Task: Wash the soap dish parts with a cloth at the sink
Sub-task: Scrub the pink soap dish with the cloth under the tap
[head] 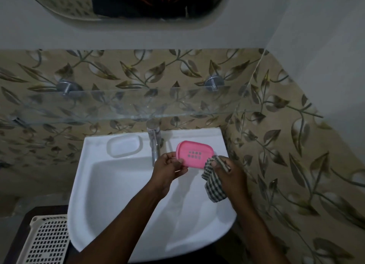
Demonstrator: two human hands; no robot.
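While standing over the white sink (83, 204), pinches the pink soap dish part (194, 154) at its near left corner with the left hand (169, 166), thumb on top and fingers curled underneath. Holds it in the air above the sink's back deck, just right of the chrome tap (155, 145), tilted so that its broad face turns up toward the camera. Shows on that face two short rows of small rectangular slots near the middle. Grips a bunched checked cloth (214, 182) in the right hand (229, 171), fingers closed round its upper fold, with the loose end hanging down over the right side of the basin. Has the cloth's top just beside the pink part's right end; cannot tell whether touching or barely apart. Finds, left of the tap, a shallow oval soap recess (124, 146) moulded into the deck, plain white inside. Finds above the tap a glass shelf (138, 105) on two chrome brackets (65, 87), with leaf-patterned tiles (276, 145) showing through it. Catches, at the lower left beside the sink, a cream perforated basket (47, 240) on a dark surface; cannot tell what lies inside. Catches at the top edge a mirror (59, 5), with a dark garment bearing a red print reflected in it.
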